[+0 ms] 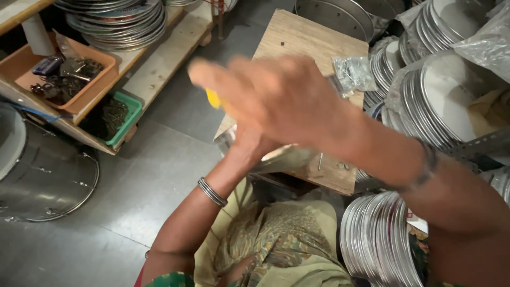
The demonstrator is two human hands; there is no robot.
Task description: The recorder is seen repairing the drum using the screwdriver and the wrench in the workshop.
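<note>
My right hand [281, 98] is blurred and hovers over the near end of a wooden board [297, 37], back of the hand up and fingers stretched to the left. A yellow handle [212, 98] pokes out under its fingers; the blur hides how it is held. My left hand [247, 143], with thin bangles on the wrist, reaches up from below. It is mostly hidden under the right hand and rests on a shiny metal piece [284, 158] at the board's near edge.
Stacks of steel plates [377, 239] stand at the right and lower right. More plates [117, 21] lie on a wooden shelf at top left, beside an orange tray [24, 61] of small parts and a green basket [127, 117]. A large steel drum [48, 175] lies on the floor at left. A plastic bag of screws [353, 72] sits on the board.
</note>
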